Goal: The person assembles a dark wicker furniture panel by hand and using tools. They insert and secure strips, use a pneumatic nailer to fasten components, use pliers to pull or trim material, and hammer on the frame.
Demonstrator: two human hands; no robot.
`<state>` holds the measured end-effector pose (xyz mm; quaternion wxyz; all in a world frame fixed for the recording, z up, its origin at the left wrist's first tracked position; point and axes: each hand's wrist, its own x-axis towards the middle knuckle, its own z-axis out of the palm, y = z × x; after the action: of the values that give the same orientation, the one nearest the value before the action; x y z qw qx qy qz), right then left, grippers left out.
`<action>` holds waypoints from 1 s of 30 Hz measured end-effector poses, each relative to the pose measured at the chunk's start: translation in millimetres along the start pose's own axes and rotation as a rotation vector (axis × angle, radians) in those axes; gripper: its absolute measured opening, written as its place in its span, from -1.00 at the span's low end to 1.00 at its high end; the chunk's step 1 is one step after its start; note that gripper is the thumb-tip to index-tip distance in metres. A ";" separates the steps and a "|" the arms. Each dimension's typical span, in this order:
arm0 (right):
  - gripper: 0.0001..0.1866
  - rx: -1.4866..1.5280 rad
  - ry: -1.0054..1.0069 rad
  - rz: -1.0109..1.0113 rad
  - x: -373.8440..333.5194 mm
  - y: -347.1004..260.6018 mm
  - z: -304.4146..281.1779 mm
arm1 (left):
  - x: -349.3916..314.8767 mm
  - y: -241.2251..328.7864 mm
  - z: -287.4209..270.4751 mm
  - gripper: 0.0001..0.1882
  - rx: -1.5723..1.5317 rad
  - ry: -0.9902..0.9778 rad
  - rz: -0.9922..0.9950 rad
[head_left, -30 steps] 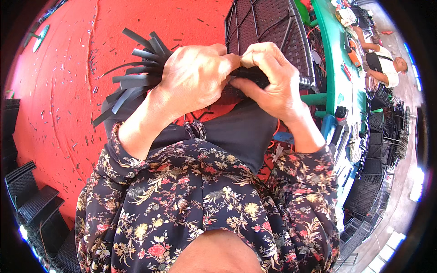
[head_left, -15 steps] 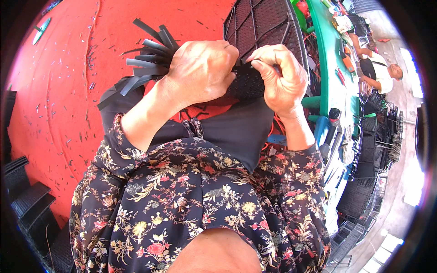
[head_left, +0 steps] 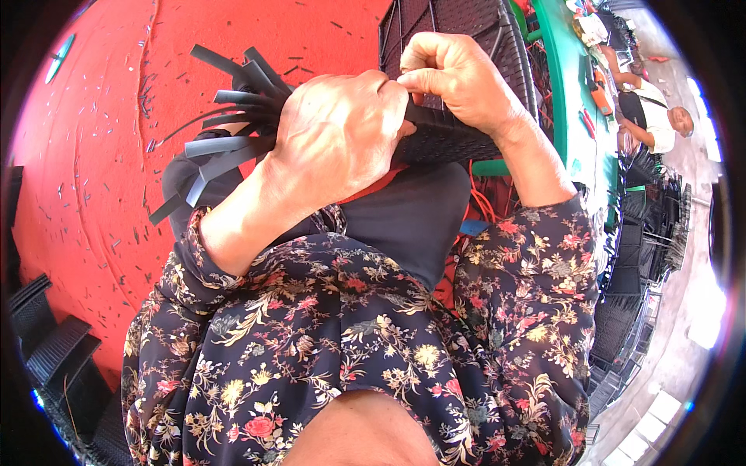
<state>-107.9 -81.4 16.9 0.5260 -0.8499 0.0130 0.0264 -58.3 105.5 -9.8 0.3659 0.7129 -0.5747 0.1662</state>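
Observation:
My left hand (head_left: 334,128) is closed round a bundle of flat black plastic strips (head_left: 233,146), whose loose ends fan out to the left. Its fingertips are at the near-left corner of a black woven wicker piece (head_left: 449,140) on a frame, which leans over my lap. Right beside them, my right hand (head_left: 464,85) pinches thumb against forefinger at the top edge of that weave. Whatever lies in this pinch is hidden by the fingers, probably too thin to make out.
A red floor covering (head_left: 85,194) with scattered black offcuts spreads at the left. Stacked black woven panels (head_left: 58,349) stand at lower left. To the right runs a green-edged table (head_left: 556,85) with tools, including orange-handled ones (head_left: 601,97). Beyond it another person (head_left: 649,116) sits.
My right hand has moved up and left, closer to my left hand, and its forearm has swung outward. The left hand and strips have shifted slightly left and down.

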 end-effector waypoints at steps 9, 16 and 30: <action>-0.86 -0.032 -0.094 0.057 4.3 7.9 -5.5 | 6.9 -0.6 -3.8 -0.73 -0.010 -0.087 0.039; -0.49 -0.846 0.630 -0.479 -58.6 11.1 18.0 | 17.8 -9.9 4.7 -0.85 -0.113 -0.081 0.021; -0.52 -1.220 1.164 0.226 -178.5 58.9 -81.8 | 65.4 0.4 42.2 -0.88 -0.051 -0.059 0.084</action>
<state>-286.5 -181.9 11.1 -0.1204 -0.8565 0.3497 -0.3600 -47.8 29.7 4.8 0.3594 0.6832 -0.6188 0.1455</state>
